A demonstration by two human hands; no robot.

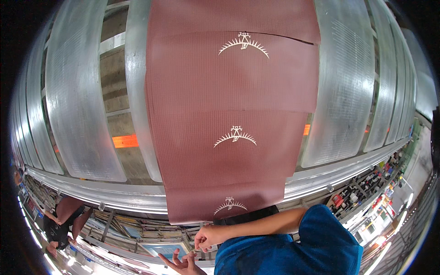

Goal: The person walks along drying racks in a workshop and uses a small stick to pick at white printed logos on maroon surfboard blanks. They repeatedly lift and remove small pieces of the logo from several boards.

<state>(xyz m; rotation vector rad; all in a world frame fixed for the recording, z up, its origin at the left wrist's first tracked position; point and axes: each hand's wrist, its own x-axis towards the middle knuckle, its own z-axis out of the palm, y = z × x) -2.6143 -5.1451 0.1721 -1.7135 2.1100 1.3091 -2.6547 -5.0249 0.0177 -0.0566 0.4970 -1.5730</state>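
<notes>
My right hand [212, 236] reaches across my body with its fingers curled in. Its fingertips are close to my left hand [182, 264]; I cannot make out anything between them. My left hand is low in the view, its index finger stretched out and the others partly bent, holding nothing I can see. Just beyond both hands, reddish-brown sheets [229, 158] with a fine grid texture overlap in a column running away from me. Three white spiked-arc emblems show on them. The nearest sheet edge hangs over the table's front rail.
Glossy grey panels [75, 101] lie on both sides of the sheets, with gaps between them. Orange strips [124, 141] show through. A metal rail [137, 201] runs along the front. Stacked frames [151, 229] stand below it. Another person [64, 224] in dark clothing holds a brown sheet at left.
</notes>
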